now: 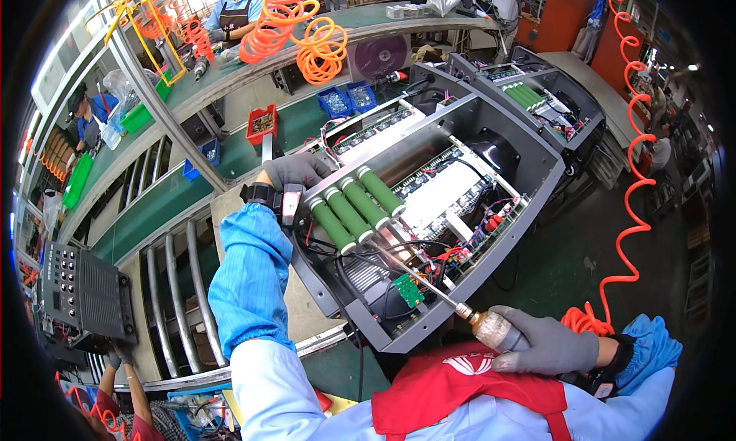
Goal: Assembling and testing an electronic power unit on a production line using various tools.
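Observation:
My right hand (544,341), in a grey glove, is wrapped round a powered screwdriver (498,330). Its long thin shaft reaches up and left into an open dark grey machine casing (460,295), ending near several green cylindrical resistors (353,211). Where the tip touches is hard to make out. My left hand (295,170), also gloved, curls over the casing's left side beside the resistors; its fingertips are partly hidden. Inside the casing sit a pale heatsink board (441,200), a small green circuit board (409,290) and bundled coloured wires.
More open casings (537,96) stand behind, at the right. A red bin (262,124) and blue bins (335,102) of small parts lie beyond. An orange coiled hose (632,180) hangs at right. Metal rollers (176,295) and a black control unit (88,291) are left. Other people work nearby.

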A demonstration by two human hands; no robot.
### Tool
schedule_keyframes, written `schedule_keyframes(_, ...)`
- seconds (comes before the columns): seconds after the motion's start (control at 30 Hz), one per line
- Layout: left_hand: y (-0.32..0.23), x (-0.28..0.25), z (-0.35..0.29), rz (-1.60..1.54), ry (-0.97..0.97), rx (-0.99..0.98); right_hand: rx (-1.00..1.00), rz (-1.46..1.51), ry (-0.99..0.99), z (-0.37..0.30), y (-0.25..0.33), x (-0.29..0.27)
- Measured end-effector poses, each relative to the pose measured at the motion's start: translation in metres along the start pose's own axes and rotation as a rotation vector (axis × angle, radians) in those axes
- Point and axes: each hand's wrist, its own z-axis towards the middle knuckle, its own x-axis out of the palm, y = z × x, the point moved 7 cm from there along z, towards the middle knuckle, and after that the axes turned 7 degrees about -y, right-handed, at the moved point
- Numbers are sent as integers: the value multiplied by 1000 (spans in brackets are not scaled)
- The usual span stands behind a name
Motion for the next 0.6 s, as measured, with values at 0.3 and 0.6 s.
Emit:
schedule_keyframes(0.3,5,-2,0,-6,-72,33,-12,-3,-12,1,1,1)
schedule_keyframes(0.6,6,-2,-2,-41,-74,-41,-55,161,26,8,-3,5)
